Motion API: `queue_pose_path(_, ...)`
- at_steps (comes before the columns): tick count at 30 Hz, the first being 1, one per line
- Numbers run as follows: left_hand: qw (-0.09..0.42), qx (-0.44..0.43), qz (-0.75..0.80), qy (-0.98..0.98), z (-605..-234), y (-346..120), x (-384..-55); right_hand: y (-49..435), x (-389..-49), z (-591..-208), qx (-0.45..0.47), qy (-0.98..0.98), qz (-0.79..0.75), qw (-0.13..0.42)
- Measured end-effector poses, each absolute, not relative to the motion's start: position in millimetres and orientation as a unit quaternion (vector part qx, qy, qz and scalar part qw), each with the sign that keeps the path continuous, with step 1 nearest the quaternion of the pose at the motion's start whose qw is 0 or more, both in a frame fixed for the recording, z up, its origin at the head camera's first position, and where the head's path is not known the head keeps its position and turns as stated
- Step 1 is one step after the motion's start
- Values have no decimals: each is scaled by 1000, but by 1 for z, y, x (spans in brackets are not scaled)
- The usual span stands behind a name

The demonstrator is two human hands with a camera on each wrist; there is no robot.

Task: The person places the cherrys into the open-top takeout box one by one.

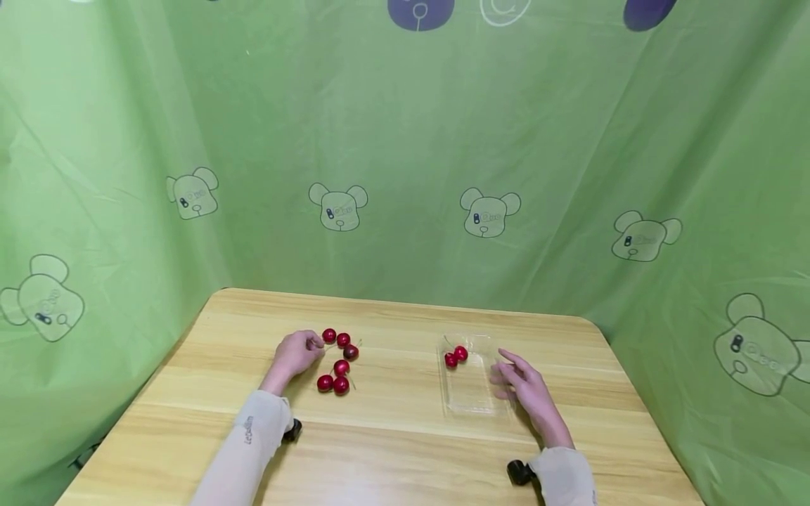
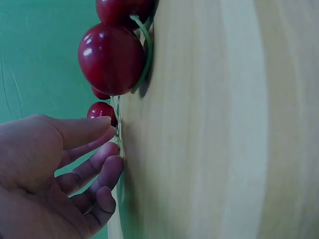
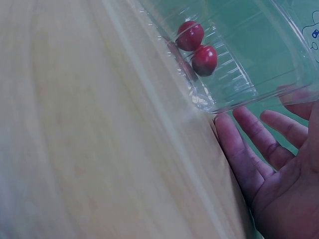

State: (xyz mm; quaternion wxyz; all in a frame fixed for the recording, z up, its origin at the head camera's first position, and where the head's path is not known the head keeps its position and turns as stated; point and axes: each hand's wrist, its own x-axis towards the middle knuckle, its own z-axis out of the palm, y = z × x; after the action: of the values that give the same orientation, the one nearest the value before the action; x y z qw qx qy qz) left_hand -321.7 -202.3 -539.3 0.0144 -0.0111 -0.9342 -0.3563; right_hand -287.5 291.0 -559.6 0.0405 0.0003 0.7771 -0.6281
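Note:
On the left of the table lie several dark red cherries (image 1: 342,367) with thin stems, set in a curved line. My left hand (image 1: 300,353) is beside the upper ones; its thumb and forefinger come together at a cherry stem (image 2: 117,130), pinching it. Two larger-looking cherries (image 2: 110,59) are close to the left wrist camera. To the right stands a clear plastic tray (image 1: 471,407), with two cherries (image 1: 460,353) touching each other near its far left corner. My right hand (image 1: 528,393) is at the tray's right side, fingers spread and loosely bent against or beside the wall.
The wooden table (image 1: 392,450) has rounded far corners. Green curtain (image 1: 405,260) with bear prints hangs behind it and along both sides. A black wrist camera (image 1: 520,472) sits below the right sleeve, another (image 1: 292,430) beside the left one.

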Motion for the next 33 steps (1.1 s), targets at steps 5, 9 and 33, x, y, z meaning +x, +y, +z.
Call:
queue_pose_path(5, 16, -15, -349, -937, -538, -198, -323, 291, -288, -560, 0, 778, -627, 40)
queue_pose_path(9, 18, -18, -343, -939, -538, -194, -325, 292, -287, -560, 0, 778, -627, 40)
queue_pose_path(33, 31, -11, -302, -953, -542, -192, -333, 292, -287, -559, -2, 776, -629, 46)
